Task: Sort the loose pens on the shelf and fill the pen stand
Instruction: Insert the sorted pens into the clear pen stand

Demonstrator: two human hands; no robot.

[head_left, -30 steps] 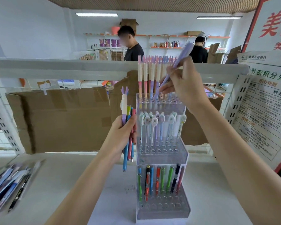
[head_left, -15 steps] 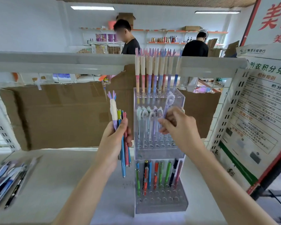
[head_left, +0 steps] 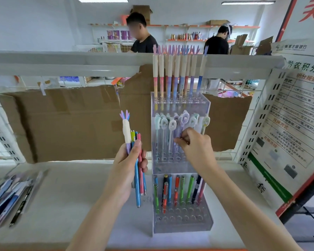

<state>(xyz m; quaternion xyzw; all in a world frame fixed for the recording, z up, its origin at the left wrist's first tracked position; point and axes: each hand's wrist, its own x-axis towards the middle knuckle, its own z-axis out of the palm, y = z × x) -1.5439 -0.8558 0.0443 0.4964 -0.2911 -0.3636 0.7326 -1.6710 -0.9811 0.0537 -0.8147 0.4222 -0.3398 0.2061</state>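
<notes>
A clear acrylic pen stand (head_left: 206, 104) with 3 stepped tiers stands upright on the white shelf (head_left: 71, 196), right of centre. The far, top tier holds tall pens with tufted caps (head_left: 174, 69); the middle tier holds pens with round cartoon toppers (head_left: 164, 123); the near, bottom tier holds coloured pens (head_left: 181, 189) in its far rows, with the near holes unfilled.

The right hand (head_left: 196, 145) is at the middle tier — fingers pinched together on a purple topper pen (head_left: 183, 122), which leans tilted among the others. The left hand (head_left: 129, 163), just left of the stand, is clamped around a bundle of pens (head_left: 137, 171) held upright.

More loose pens (head_left: 9, 194) lie at the shelf's left edge.
</notes>
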